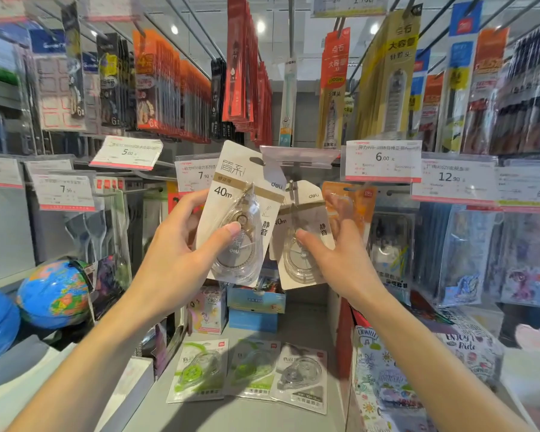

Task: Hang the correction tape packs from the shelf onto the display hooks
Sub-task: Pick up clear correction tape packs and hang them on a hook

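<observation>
My left hand [181, 254] grips a beige correction tape pack [247, 194] marked 40m, thumb on its clear blister, tilted to the right. My right hand [334, 254] holds a second, matching pack [303, 263] that hangs on a display hook [291, 186] under a clear tag holder [300, 157]. An orange pack [356, 201] hangs just behind it. Three more packs lie flat on the grey shelf [231, 413] below: two green ones [198, 369] [253, 367] and a grey one [301, 378].
Price tags [382, 160] and hanging pen packs [169, 85] crowd the hooks all round. Globes [53, 294] sit at lower left, blue boxes [254, 304] at the shelf's back, patterned notebooks [384, 385] at lower right.
</observation>
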A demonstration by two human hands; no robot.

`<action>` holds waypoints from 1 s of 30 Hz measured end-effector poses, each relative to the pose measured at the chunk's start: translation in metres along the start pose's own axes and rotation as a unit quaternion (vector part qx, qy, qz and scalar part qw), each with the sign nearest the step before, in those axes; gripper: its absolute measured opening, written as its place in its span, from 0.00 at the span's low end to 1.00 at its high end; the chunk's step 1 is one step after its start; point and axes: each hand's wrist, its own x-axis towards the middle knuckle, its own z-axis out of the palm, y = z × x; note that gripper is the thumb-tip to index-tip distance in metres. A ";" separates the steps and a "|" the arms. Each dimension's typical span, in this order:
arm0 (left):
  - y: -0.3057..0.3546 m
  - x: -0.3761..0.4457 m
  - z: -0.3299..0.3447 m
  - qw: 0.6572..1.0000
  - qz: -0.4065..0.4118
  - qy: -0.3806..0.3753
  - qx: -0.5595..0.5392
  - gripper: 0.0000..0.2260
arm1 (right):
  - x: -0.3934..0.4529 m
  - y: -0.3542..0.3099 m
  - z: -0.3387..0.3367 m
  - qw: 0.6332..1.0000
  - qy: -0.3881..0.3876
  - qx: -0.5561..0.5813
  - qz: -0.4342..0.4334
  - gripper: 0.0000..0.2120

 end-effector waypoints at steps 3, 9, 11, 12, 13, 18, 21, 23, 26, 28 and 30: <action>-0.003 0.000 0.002 1.000 0.004 0.000 -0.001 0.17 | -0.002 -0.002 0.005 0.999 0.016 -0.024 -0.018 0.37; -0.016 -0.001 0.007 1.000 -0.019 0.002 -0.019 0.20 | 0.007 0.009 0.014 0.983 0.025 -0.181 -0.007 0.42; -0.021 0.000 0.008 0.999 -0.031 0.006 -0.009 0.19 | 0.011 0.007 0.016 0.982 0.018 -0.188 0.019 0.42; -0.024 0.000 0.009 0.999 -0.035 0.008 -0.003 0.18 | 0.012 0.005 0.017 0.982 0.015 -0.188 0.031 0.40; -0.028 0.000 0.009 0.999 -0.039 0.009 0.001 0.18 | 0.013 0.004 0.019 0.981 0.013 -0.190 0.043 0.39; -0.037 -0.004 0.010 0.999 -0.054 0.007 0.001 0.17 | 0.024 0.021 0.025 0.974 0.002 -0.221 0.054 0.34; -0.036 -0.008 0.010 0.998 -0.056 0.004 -0.002 0.16 | 0.029 0.025 0.018 0.976 0.001 -0.214 0.044 0.36; -0.036 -0.011 0.012 0.998 -0.058 0.001 -0.016 0.16 | 0.026 0.021 0.009 0.974 -0.011 -0.226 0.023 0.34; -0.038 -0.017 0.020 0.997 -0.066 -0.003 -0.048 0.16 | 0.013 0.011 -0.003 0.974 -0.012 -0.225 0.000 0.25; -0.039 -0.021 0.028 0.995 -0.073 -0.009 -0.070 0.18 | 0.001 0.010 -0.009 0.978 0.004 -0.208 -0.005 0.11; -0.039 -0.025 0.037 0.993 -0.078 -0.014 -0.090 0.20 | -0.013 0.007 -0.014 0.987 0.003 -0.158 0.008 0.09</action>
